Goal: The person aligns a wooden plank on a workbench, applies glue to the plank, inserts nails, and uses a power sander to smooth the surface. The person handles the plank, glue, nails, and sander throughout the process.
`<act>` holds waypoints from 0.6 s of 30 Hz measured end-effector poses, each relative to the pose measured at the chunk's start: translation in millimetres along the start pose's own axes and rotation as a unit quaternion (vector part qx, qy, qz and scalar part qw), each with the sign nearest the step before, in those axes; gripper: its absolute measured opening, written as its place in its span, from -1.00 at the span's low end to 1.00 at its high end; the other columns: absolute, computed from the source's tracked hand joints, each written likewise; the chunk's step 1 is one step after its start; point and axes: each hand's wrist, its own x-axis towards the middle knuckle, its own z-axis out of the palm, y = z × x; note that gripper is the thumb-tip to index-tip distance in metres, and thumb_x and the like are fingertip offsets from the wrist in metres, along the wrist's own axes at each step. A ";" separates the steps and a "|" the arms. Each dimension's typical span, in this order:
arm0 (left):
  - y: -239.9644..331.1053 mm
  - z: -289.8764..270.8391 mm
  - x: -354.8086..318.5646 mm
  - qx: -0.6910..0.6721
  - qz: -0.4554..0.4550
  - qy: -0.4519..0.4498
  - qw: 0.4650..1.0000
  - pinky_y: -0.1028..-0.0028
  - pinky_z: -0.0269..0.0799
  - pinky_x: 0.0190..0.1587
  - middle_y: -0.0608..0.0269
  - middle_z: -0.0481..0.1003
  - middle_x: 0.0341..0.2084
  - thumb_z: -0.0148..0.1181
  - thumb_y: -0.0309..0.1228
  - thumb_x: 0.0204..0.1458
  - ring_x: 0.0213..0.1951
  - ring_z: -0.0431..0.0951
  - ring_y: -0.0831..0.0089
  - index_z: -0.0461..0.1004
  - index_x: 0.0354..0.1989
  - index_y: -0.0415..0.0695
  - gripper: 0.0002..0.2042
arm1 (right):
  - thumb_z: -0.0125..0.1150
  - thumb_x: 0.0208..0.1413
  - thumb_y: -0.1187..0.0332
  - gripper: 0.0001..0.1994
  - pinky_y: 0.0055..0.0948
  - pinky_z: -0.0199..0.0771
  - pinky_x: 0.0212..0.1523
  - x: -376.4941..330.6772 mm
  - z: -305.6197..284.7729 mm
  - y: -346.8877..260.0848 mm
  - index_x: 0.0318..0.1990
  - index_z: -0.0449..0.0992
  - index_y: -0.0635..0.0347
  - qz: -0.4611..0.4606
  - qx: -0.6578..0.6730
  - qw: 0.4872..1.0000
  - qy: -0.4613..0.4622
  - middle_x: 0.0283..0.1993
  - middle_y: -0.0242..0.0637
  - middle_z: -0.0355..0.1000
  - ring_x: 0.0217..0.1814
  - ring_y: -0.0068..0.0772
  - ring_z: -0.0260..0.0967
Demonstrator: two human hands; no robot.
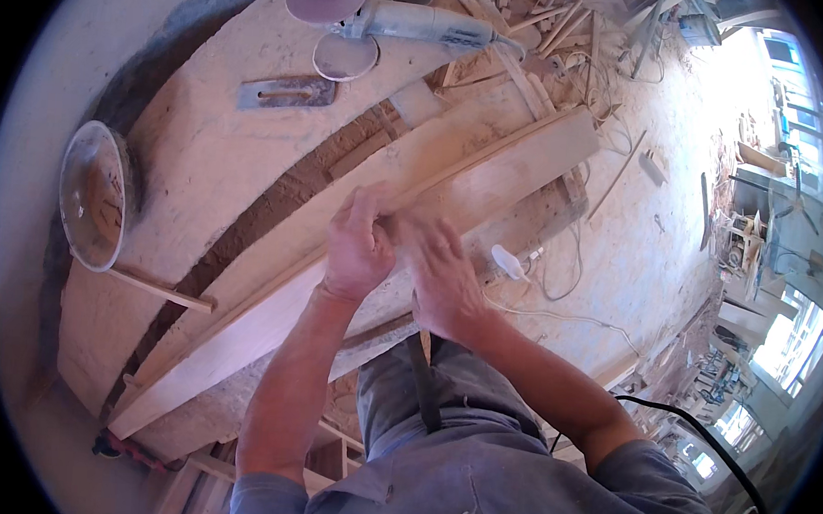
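The long board (537,161) lies under the person's left hand (361,245) and right hand (448,277), with the hands near its middle. The hands are close together, with bent fingers. The right fingers are blurry, and one cannot tell if either hand is gripping something. The board slants: one end points down-left from the hands, the other up-right, past the fingers.

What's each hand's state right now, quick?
Left hand: fingers curled, at the long, pale wooden board; whether it grips anything can't be told.
Right hand: blurred, beside the left; open or closed can't be told.
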 end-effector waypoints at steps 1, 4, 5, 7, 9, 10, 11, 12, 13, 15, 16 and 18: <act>0.8 1.4 -0.3 -0.007 -0.012 -0.003 1.000 0.24 0.60 -0.11 -0.02 0.63 -0.32 -0.18 -0.80 -0.07 -0.24 0.70 0.09 0.42 0.08 -0.33 -0.51 | 0.24 -0.19 0.61 -0.10 0.16 -0.14 0.58 -3.6 1.1 -1.6 0.47 0.11 0.39 -0.027 0.008 0.999 -0.031 0.50 0.06 0.16 0.62 0.12 -0.02; -0.3 -0.1 -1.5 -0.025 -0.016 0.010 0.999 0.16 0.56 -0.17 -0.11 0.56 -0.34 -0.15 -0.78 -0.13 -0.28 0.63 -0.04 0.45 0.05 -0.34 -0.51 | 0.23 -0.18 0.60 -0.12 0.12 -0.14 0.60 -7.2 -4.8 -0.9 0.46 0.13 0.40 0.008 0.041 0.999 -0.029 0.50 0.05 0.18 0.61 0.11 0.00; -0.4 0.3 -1.6 -0.034 -0.011 0.018 0.999 0.12 0.54 -0.20 -0.16 0.52 -0.35 -0.14 -0.78 -0.15 -0.30 0.60 -0.10 0.47 0.03 -0.34 -0.51 | 0.23 -0.17 0.60 -0.12 0.10 -0.14 0.60 -0.9 -7.2 -1.2 0.45 0.14 0.40 0.022 0.034 0.999 0.009 0.49 0.06 0.19 0.61 0.10 0.01; -0.3 0.8 -1.7 -0.040 -0.018 0.013 0.999 0.12 0.54 -0.20 -0.17 0.52 -0.34 -0.14 -0.78 -0.15 -0.30 0.59 -0.12 0.46 0.03 -0.34 -0.51 | 0.23 -0.16 0.60 -0.14 0.08 -0.12 0.60 16.4 -13.1 0.2 0.45 0.16 0.40 0.054 0.018 0.995 0.084 0.47 0.06 0.22 0.61 0.08 0.03; -1.2 1.0 0.3 -0.043 -0.018 0.012 0.999 0.11 0.53 -0.20 -0.17 0.51 -0.33 -0.13 -0.78 -0.15 -0.30 0.59 -0.13 0.46 0.03 -0.35 -0.51 | 0.22 -0.15 0.61 -0.14 0.10 -0.09 0.58 11.8 -6.9 -2.1 0.45 0.16 0.40 0.014 0.041 0.999 0.025 0.45 0.09 0.24 0.59 0.10 0.04; -2.6 2.5 -0.9 -0.044 -0.019 0.013 0.999 0.11 0.53 -0.20 -0.17 0.51 -0.34 -0.13 -0.77 -0.15 -0.30 0.58 -0.13 0.46 0.03 -0.35 -0.51 | 0.21 -0.15 0.61 -0.15 0.11 -0.07 0.58 8.0 -3.4 -3.0 0.45 0.16 0.40 -0.005 0.051 0.999 -0.004 0.44 0.10 0.25 0.59 0.11 0.05; -2.4 2.8 -2.3 -0.043 -0.022 0.015 0.999 0.11 0.53 -0.20 -0.17 0.50 -0.34 -0.13 -0.77 -0.15 -0.30 0.58 -0.13 0.46 0.03 -0.35 -0.51 | 0.21 -0.14 0.62 -0.15 0.12 -0.06 0.57 2.5 -0.8 -2.5 0.45 0.16 0.39 -0.008 0.052 0.999 -0.008 0.44 0.10 0.25 0.58 0.13 0.05; -2.6 2.8 -2.2 -0.039 -0.016 0.016 0.999 0.11 0.53 -0.19 -0.17 0.51 -0.34 -0.12 -0.77 -0.15 -0.29 0.58 -0.13 0.46 0.04 -0.35 -0.51 | 0.20 -0.14 0.62 -0.16 0.12 -0.06 0.57 -3.8 0.3 -1.0 0.45 0.16 0.39 -0.010 0.053 0.998 -0.011 0.43 0.11 0.25 0.58 0.15 0.06; -2.6 2.6 -1.1 -0.035 -0.009 0.017 0.999 0.11 0.53 -0.19 -0.17 0.51 -0.33 -0.12 -0.77 -0.15 -0.29 0.58 -0.12 0.45 0.04 -0.35 -0.51 | 0.19 -0.13 0.62 -0.16 0.13 -0.05 0.56 -7.6 0.6 0.8 0.45 0.16 0.38 -0.011 0.054 0.998 -0.015 0.42 0.12 0.26 0.57 0.16 0.06; -2.6 2.4 -2.2 -0.025 -0.003 0.016 1.000 0.11 0.53 -0.18 -0.16 0.52 -0.33 -0.11 -0.77 -0.15 -0.28 0.59 -0.12 0.45 0.05 -0.34 -0.51 | 0.17 -0.12 0.62 -0.17 0.15 -0.05 0.56 4.4 -5.2 9.7 0.45 0.16 0.38 0.017 0.027 0.999 0.018 0.42 0.12 0.26 0.57 0.20 0.06; -3.1 2.0 -2.6 -0.018 -0.003 0.015 1.000 0.11 0.53 -0.18 -0.15 0.53 -0.33 -0.11 -0.77 -0.15 -0.28 0.59 -0.11 0.45 0.05 -0.34 -0.50 | 0.16 -0.12 0.62 -0.18 0.16 -0.05 0.55 12.8 -9.6 15.1 0.45 0.16 0.38 0.030 0.014 0.999 0.035 0.42 0.13 0.26 0.56 0.21 0.06; -3.2 0.5 -2.6 -0.013 -0.007 0.011 1.000 0.12 0.53 -0.17 -0.13 0.53 -0.33 -0.10 -0.77 -0.16 -0.27 0.59 -0.11 0.45 0.06 -0.34 -0.50 | 0.15 -0.11 0.62 -0.19 0.17 -0.06 0.56 24.7 -23.1 25.9 0.45 0.16 0.38 0.061 -0.015 0.993 0.104 0.41 0.12 0.27 0.55 0.22 0.08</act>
